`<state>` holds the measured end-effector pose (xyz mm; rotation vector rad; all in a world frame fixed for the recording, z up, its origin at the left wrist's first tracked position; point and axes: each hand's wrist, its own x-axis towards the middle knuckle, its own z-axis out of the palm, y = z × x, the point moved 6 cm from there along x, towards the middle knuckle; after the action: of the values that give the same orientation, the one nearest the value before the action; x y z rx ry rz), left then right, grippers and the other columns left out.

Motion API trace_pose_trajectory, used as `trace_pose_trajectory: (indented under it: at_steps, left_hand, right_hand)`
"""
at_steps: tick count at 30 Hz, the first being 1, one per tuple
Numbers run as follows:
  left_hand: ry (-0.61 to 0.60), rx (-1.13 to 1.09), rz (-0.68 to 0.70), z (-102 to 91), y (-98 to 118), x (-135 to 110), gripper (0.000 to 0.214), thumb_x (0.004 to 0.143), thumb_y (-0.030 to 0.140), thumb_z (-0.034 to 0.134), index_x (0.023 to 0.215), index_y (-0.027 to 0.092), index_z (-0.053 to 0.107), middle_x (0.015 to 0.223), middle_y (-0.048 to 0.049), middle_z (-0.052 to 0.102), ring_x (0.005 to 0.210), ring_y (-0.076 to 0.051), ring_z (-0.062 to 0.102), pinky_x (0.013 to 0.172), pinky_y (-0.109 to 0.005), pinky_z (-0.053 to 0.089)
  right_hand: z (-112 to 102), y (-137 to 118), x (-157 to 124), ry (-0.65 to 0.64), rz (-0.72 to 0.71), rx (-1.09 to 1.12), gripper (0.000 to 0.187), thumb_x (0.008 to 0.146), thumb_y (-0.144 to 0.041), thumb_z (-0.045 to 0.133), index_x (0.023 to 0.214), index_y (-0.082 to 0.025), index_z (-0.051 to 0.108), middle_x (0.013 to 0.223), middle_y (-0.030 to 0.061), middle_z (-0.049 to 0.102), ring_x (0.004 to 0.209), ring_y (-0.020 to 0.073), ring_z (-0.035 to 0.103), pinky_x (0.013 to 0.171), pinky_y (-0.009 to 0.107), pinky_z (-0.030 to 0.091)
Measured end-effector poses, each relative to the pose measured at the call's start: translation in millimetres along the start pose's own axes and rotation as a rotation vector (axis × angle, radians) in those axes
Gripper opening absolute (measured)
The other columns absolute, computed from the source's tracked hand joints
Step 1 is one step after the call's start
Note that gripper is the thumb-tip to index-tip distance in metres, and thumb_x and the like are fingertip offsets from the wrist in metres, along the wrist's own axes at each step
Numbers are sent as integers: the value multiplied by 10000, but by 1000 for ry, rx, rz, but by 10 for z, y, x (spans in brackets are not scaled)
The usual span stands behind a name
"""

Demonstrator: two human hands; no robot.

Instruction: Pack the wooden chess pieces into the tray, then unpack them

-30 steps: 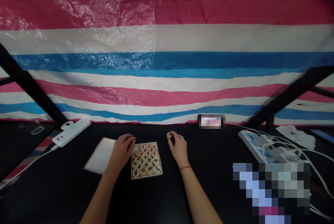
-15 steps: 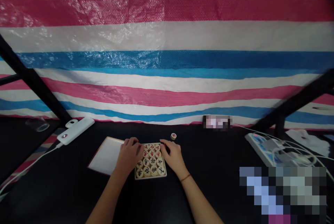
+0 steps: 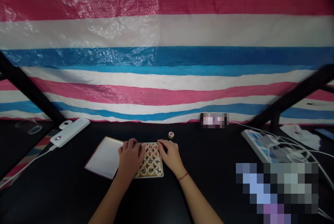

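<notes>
A shallow open box (image 3: pixel 162 176) full of round xiangqi pieces (image 3: pixel 150 161), red characters at the far end and black ones nearer, lies on the black table. My left hand (image 3: pixel 130 156) is bent over its left side, covering much of the left column, with the thumb over the pieces. At the far right corner, my right hand (image 3: pixel 171 155) holds the box's rim between thumb and curved fingers. Beyond that hand stands a loose red-lettered piece (image 3: pixel 171 134), untouched. The box lid (image 3: pixel 104 157) lies inside up, left of the box and partly behind my left hand.
A white power bank (image 3: pixel 70 132) with a cable and a clear cup (image 3: pixel 32 126) are at left. A phone (image 3: pixel 214 120) leans against the striped sheet (image 3: pixel 167 91). A power strip (image 3: pixel 255 144) with tangled cables lies at right, beside blurred items.
The camera view has shifted slightly. My left hand has moved a little to the right over the pieces, covering more of the left column. My right hand stays at the box's corner.
</notes>
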<state>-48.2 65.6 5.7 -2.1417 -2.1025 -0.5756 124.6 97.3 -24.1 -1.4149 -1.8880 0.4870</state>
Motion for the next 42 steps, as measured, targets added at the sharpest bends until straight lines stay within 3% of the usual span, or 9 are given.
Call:
trace_pose_trajectory:
  at_steps: [7,19,24,27,30,33,36,39,42]
  left_hand:
    - [-68,-10,7,34,15,7,255,922,320,479,923,214,711,891,-57,709,885,-255,596,794,-401,355]
    - [-55,-149,-32,56,-10,19,189,875,323,552,1002,265,679,974,-35,727,934,-250,621,828,-406,361]
    - [86,-412,85,-95,63,14,230,888,353,516,1012,228,664,987,-63,705,917,-230,632,848,-384,443]
    - [59,-596,158,-145,174,-22,269,895,395,496,1004,213,662,908,-63,705,838,-211,640,793,-353,494]
    - [7,-707,114,-120,223,-49,282,891,411,494,1005,209,655,881,-54,698,779,-192,644,727,-325,524]
    - [-17,-785,8,-59,182,-52,301,884,448,496,983,201,636,853,-42,692,712,-171,635,666,-302,533]
    - [3,-834,-112,-19,77,-40,362,888,467,491,1093,189,599,853,-40,700,717,-170,647,652,-291,540]
    - [31,-841,-97,-36,31,-18,387,917,447,444,1168,197,600,981,-67,709,851,-187,667,749,-311,545]
    - [17,-833,-54,-45,32,-1,384,934,429,408,1146,206,637,1064,-81,697,907,-194,663,771,-312,545]
  right_hand:
    - [-2,17,-1,-3,7,17,244,917,-287,466,983,-219,691,887,34,715,849,192,624,831,325,371]
    - [-42,-14,7,33,-6,18,221,913,-296,485,975,-218,683,807,19,685,796,184,616,799,325,399]
    - [-194,-353,-93,192,-245,-25,334,838,-283,574,1159,-197,604,1065,90,650,1033,244,563,909,400,403]
    - [-186,-570,-173,155,-403,-10,341,840,-234,577,1179,-200,583,1039,78,670,988,226,588,900,405,417]
    - [-193,-621,-190,140,-433,28,296,898,-190,502,1182,-204,582,1020,77,692,958,209,619,853,388,448]
    - [-242,-494,-130,159,-363,41,297,925,-219,481,1201,-209,591,1080,97,689,1007,218,627,886,397,466]
    - [-373,-140,-24,267,-140,68,311,928,-323,504,1194,-193,600,1106,119,679,1016,233,628,907,399,482]
    - [-527,277,44,401,34,92,337,915,-393,499,1121,-160,628,1080,139,665,984,242,628,880,393,500]
    - [-587,584,78,435,84,48,352,893,-402,498,1064,-137,653,1049,155,631,916,237,616,839,395,509]
